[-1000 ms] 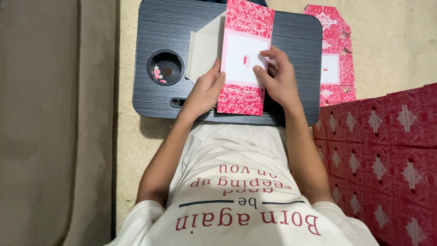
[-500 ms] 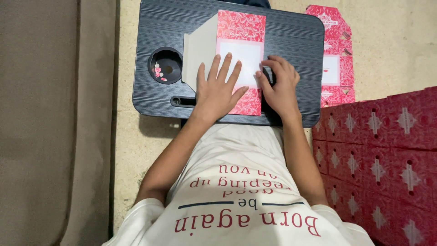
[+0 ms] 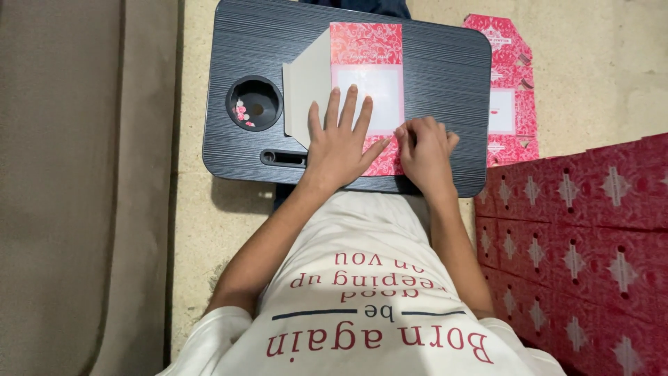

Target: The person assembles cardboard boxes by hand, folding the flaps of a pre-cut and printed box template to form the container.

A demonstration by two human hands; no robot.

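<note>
A flattened red patterned carton is laid on the black lap desk at upper centre. It is pressed flat under the spread left hand, while its lower right edge is pinched by the right hand.

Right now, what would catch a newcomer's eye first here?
Two hands pressing a flat red patterned carton on a black lap tray: the left hand lies spread flat, the right hand pinches its near edge. At right, a stack of red boxes fills the corner.
</note>
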